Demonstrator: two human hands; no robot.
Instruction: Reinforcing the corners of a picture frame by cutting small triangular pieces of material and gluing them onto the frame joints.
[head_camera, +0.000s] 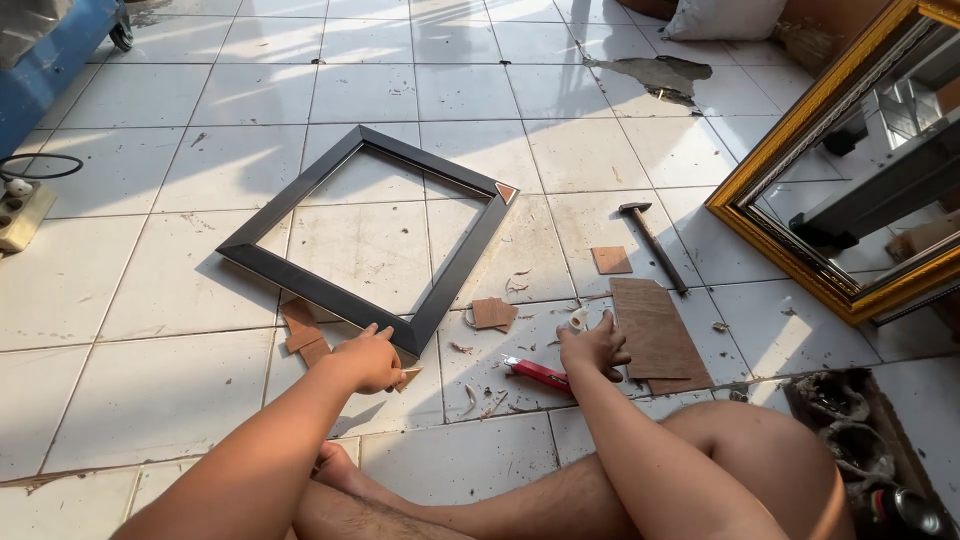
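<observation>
Black picture frame (365, 235) lies flat on the tiled floor (150, 400), its near corner under the left hand (368, 360), which is curled around a small triangular wood piece (407, 378) held against that corner. Press it flush before fixing. The right hand (593, 347) rests spread, empty, beside the red utility knife (535, 373). A hammer (652, 243) lies farther off.

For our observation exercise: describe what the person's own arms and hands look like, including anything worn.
Both arms are bare to the edge of view, with no sleeves showing. The left hand and right hand wear no gloves; no rings, watch or bracelets are visible.
</observation>
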